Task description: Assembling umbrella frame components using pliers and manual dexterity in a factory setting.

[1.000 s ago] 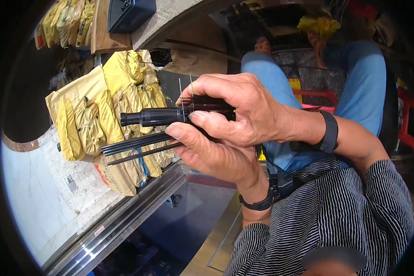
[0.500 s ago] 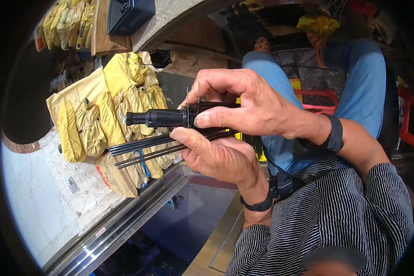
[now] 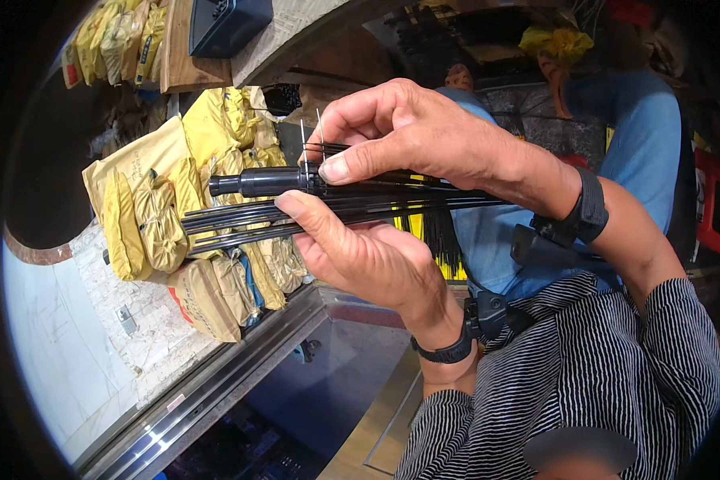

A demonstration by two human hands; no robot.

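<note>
A black stepped plastic tube, which looks like an umbrella runner (image 3: 262, 182), lies level in front of me, its narrow end to the left. Below it a bundle of thin black rods, like umbrella ribs (image 3: 216, 219), runs left to right. My left hand (image 3: 364, 260) closes round the ribs and runner from below, thumb on top. My right hand (image 3: 404, 136) pinches at the runner's right end, its thumb over the joint and its fingertips partly hidden behind. Two thin metal wires (image 3: 304, 144) stick up there, beside the right thumb. More rods pass under the right hand.
Several yellow wrapped bundles (image 3: 158, 228) lie on the worn surface at left. A dark plastic bin (image 3: 230, 28) stands on a board at the back. A metal rail (image 3: 208, 388) crosses the lower left. More black strands (image 3: 440, 228) hang by my knee.
Both hands have shifted slightly up and left with the runner. The right hand has risen most, the wires now lean left, and more rods show stretching to the right.
</note>
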